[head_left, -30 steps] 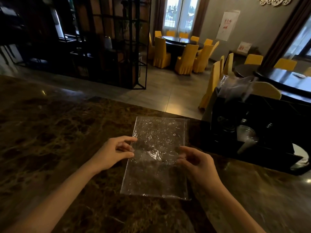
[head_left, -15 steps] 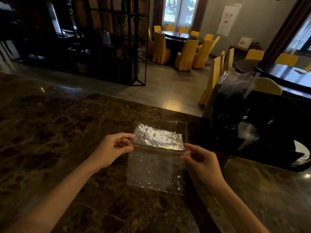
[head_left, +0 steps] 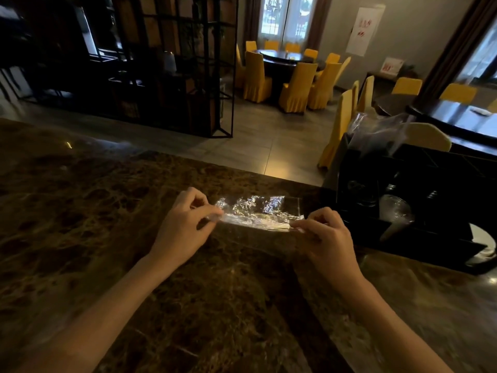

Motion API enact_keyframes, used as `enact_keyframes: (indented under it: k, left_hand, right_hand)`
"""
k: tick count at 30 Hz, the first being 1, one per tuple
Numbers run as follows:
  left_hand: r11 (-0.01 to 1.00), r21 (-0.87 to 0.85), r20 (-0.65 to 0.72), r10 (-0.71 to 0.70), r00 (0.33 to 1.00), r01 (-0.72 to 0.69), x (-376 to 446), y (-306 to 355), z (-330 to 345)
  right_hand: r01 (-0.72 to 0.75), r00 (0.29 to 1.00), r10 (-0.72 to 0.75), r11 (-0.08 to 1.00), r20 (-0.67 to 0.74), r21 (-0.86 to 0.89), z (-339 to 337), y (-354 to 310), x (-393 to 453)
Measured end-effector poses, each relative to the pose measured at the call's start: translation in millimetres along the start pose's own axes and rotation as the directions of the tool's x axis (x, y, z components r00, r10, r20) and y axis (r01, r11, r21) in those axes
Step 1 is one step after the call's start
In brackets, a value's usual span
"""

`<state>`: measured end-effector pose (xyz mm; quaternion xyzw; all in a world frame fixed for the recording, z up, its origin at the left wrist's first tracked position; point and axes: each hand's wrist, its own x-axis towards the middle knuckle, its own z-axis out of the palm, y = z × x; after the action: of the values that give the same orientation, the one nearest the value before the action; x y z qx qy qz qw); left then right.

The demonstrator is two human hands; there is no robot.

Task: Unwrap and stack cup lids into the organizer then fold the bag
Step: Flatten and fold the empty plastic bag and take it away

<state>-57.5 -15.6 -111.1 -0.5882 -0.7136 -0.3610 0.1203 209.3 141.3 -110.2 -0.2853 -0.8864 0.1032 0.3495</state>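
Note:
A clear, crinkled plastic bag (head_left: 255, 211) lies on the dark marble counter (head_left: 80, 224), folded into a narrow band. My left hand (head_left: 185, 227) pinches the bag's left end between thumb and fingers. My right hand (head_left: 326, 234) pinches its right end. To the right stands the black organizer (head_left: 419, 211), with clear cup lids (head_left: 394, 211) in one compartment.
Another crumpled clear bag (head_left: 376, 133) sits on top of the organizer's far side. The counter's far edge runs just behind the folded bag. Beyond it are a tiled floor, a black metal shelf (head_left: 172, 76) and yellow-covered chairs (head_left: 295, 87) around dark tables.
The bag lay flat and full length a second ago. Both hands have folded its near part away from me, over the far part, so it is now a narrow strip.

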Motion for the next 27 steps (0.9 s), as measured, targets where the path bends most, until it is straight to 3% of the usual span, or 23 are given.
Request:
enact_keyframes:
  k: [4,8,12,15,21,27]
  left_hand:
    - [0.988,0.098,0.059,0.117,0.991,-0.122,-27,-3,14]
    - [0.992,0.039,0.302,0.102,0.948,-0.119,-70,-6,30]
    - [0.993,-0.026,0.489,0.112,0.865,-0.114,-98,-6,36]
    - [0.995,0.019,0.501,0.073,0.863,-0.095,-100,1,40]
    - [0.980,0.158,0.393,0.049,0.918,-0.120,-72,22,64]
    - [0.979,0.180,0.552,-0.017,0.834,-0.100,-69,26,90]
  right_hand:
    - [0.097,0.995,-0.100,0.989,-0.020,-0.111,12,0,-17]
    - [0.166,0.979,-0.158,0.984,0.126,-0.057,29,9,-56]
    - [0.095,0.957,-0.092,0.995,0.276,0.001,37,10,-91]
    - [0.042,0.942,-0.033,0.999,0.334,-0.019,37,4,-102]
    - [0.039,0.970,0.004,0.984,0.242,-0.174,50,-27,-73]
    - [0.045,0.889,0.074,0.968,0.452,-0.248,84,-43,-50]
